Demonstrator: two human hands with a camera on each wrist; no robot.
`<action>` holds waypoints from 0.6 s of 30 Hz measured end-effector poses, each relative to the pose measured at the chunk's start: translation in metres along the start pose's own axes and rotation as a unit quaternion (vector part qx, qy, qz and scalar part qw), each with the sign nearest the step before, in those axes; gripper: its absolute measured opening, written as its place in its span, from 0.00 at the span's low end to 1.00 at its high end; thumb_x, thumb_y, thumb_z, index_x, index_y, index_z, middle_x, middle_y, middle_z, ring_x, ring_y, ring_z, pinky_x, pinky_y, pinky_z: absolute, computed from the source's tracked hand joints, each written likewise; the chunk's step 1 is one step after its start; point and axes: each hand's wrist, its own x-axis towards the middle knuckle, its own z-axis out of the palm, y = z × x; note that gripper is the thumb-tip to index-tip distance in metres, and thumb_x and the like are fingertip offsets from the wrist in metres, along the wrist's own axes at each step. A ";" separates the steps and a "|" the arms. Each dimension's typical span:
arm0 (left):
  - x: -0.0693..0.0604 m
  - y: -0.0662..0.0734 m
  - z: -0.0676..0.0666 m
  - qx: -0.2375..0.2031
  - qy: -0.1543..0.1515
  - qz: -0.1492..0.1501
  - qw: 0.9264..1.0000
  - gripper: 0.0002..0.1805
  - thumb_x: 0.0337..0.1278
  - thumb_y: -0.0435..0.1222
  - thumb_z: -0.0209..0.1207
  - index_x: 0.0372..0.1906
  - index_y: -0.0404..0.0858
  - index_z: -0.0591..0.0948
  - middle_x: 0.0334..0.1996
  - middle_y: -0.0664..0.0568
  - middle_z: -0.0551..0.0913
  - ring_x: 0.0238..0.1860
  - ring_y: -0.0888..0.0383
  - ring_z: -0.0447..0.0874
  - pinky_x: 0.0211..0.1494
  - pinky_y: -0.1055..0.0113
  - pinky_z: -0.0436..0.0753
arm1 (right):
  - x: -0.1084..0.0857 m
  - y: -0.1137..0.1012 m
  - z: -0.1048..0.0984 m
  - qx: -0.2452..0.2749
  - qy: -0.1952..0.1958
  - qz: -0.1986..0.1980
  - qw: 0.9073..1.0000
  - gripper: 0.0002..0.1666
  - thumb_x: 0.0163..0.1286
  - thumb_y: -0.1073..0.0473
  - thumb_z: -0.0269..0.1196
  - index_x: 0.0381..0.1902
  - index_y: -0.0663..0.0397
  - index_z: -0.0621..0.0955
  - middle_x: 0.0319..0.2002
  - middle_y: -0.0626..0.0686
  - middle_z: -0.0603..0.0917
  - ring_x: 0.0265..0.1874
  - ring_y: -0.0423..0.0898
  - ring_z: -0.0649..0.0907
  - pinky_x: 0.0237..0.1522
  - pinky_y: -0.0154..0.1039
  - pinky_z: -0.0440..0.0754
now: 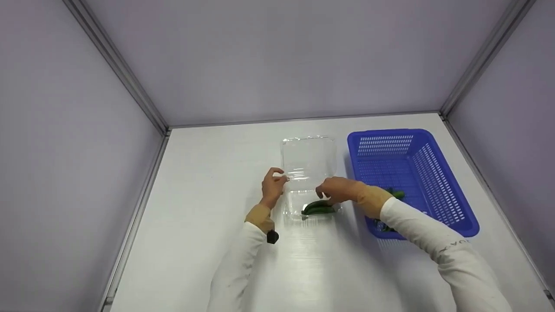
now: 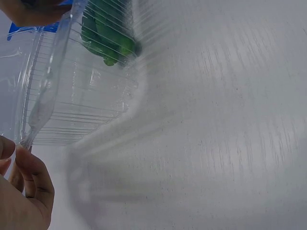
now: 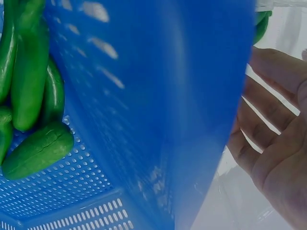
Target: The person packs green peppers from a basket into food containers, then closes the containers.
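A clear plastic clamshell box (image 1: pixel 308 156) lies opened out on the table, its lid toward the back wall. Several green peppers (image 1: pixel 318 209) rest side by side in its near half. With thumb and fingertips my left hand (image 1: pixel 273 189) pinches the box's left edge near the fold, as the left wrist view shows with the hand (image 2: pixel 29 191) at lower left. Over the right side of the near half hovers my right hand (image 1: pixel 340 189), next to the peppers. Its fingers look loosely extended and hold nothing in the right wrist view.
To the right of the box stands a blue slotted basket (image 1: pixel 437 182), close to the right forearm. More green peppers (image 3: pixel 31 81) lie in it, partly hidden by the arm in the head view. Grey panels enclose the white table (image 1: pixel 208 182) at the back and sides.
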 end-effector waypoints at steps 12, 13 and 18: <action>-0.001 0.000 -0.001 -0.005 -0.004 0.002 1.000 0.11 0.67 0.31 0.57 0.51 0.33 0.76 0.38 0.43 0.87 0.42 0.37 0.83 0.25 0.72 0.72 | -0.033 0.005 -0.020 0.005 0.078 -0.027 0.997 0.14 0.59 0.71 0.70 0.43 0.62 0.83 0.37 0.59 0.85 0.37 0.55 0.83 0.40 0.50 0.81; 0.000 0.000 -0.001 -0.004 -0.005 0.003 1.000 0.12 0.67 0.31 0.57 0.52 0.32 0.76 0.38 0.43 0.87 0.42 0.37 0.83 0.25 0.72 0.72 | -0.037 0.007 -0.021 0.005 0.090 -0.029 0.996 0.13 0.58 0.71 0.70 0.42 0.61 0.83 0.36 0.58 0.85 0.37 0.55 0.84 0.40 0.50 0.82; 0.001 -0.002 -0.002 0.004 -0.006 0.002 1.000 0.13 0.67 0.31 0.56 0.53 0.32 0.76 0.38 0.43 0.87 0.42 0.38 0.83 0.26 0.71 0.73 | -0.054 0.014 -0.024 0.004 0.154 -0.030 0.988 0.11 0.58 0.72 0.68 0.40 0.60 0.83 0.34 0.57 0.84 0.33 0.53 0.83 0.36 0.48 0.82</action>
